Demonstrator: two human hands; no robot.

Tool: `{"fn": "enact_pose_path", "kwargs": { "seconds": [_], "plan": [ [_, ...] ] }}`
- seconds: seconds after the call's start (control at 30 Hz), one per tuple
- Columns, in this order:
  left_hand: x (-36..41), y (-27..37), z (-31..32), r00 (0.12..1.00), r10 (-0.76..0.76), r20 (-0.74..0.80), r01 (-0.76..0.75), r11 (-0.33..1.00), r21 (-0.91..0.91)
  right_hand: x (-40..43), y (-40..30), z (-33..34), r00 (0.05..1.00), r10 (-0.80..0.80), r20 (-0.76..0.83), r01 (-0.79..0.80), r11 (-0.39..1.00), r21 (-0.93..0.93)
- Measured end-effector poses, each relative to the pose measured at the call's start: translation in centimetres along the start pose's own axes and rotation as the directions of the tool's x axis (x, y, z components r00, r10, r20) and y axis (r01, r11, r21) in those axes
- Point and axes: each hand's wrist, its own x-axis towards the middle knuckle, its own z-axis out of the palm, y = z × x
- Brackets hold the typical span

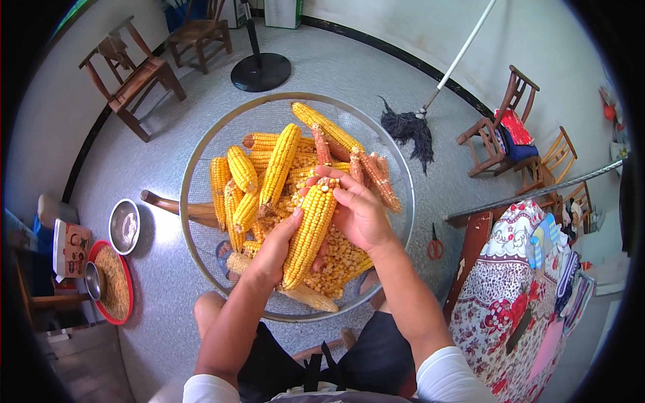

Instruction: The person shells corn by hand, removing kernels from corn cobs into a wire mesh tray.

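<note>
Between my two hands is a dried yellow corn cob (pixel 311 234), its narrow end tilted away from me with a few kernels gone at the tip. My left hand (pixel 278 239) grips it along the left side, thumb on the kernels. At the tip, my right hand (pixel 360 211) holds it with the thumb near the bare patch. Beneath lies a round wire-mesh sieve (pixel 407 186) with a metal rim. Whole corn cobs (pixel 279 166) are heaped on its left, loose kernels (pixel 342 259) near me, and stripped reddish cobs (pixel 378 179) toward the right.
A mop (pixel 410 128) leans beyond the sieve, near a black round stand base (pixel 261 72). Red-handled scissors (pixel 435 247) lie on the floor at right, beside a bed with a floral cover (pixel 496 297). At left are a steel bowl (pixel 124 226) and a red basin (pixel 130 297) of grain.
</note>
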Motion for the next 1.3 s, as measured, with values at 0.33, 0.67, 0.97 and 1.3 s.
{"fn": "enact_pose_path", "kwargs": {
  "seconds": [0.33, 0.67, 0.97, 1.3],
  "plan": [
    [0.1, -0.7, -0.2, 0.997, 0.083, -0.003, -0.075, 0.92, 0.386, 0.9, 2.3, -1.3, 0.99, -0.069, -0.125, 0.063, 0.997, -0.051],
    [0.5, -0.6, -1.0, 0.963, -0.116, 0.244, 0.166, 0.967, -0.193, -0.1, 0.0, 0.9, 0.999, 0.011, -0.05, -0.009, 0.999, 0.05],
    [0.1, -0.2, 0.4, 0.998, -0.052, 0.047, 0.049, 0.997, 0.058, 0.4, 1.6, -0.2, 0.997, -0.057, -0.052, 0.059, 0.998, 0.037],
    [0.0, -0.1, -0.1, 0.996, 0.087, -0.035, -0.075, 0.965, 0.253, 0.2, 0.3, 0.5, 0.999, -0.031, -0.018, 0.032, 0.998, 0.056]
  ]
}}
